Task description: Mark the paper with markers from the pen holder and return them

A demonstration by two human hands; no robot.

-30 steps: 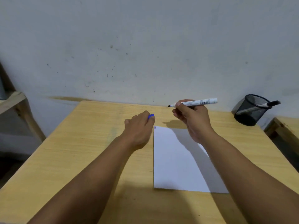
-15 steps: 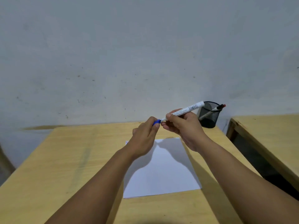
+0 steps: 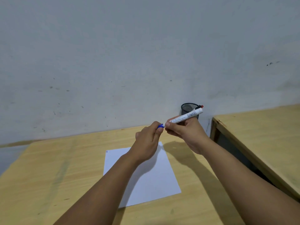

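My right hand grips a white marker that points left and slightly down. My left hand pinches its blue cap, which sits against the marker's tip end. Both hands hover above the far edge of a white sheet of paper on the wooden table. A small mark shows at the paper's far left corner. A black mesh pen holder stands by the wall behind the marker, with a red-tipped marker leaning out of it.
A second wooden table stands to the right, separated by a dark gap. A grey wall runs directly behind both tables.
My hands came together: the left hand brought the blue cap from the table up to the marker's tip. The camera view swung, so the pen holder now sits behind the marker.
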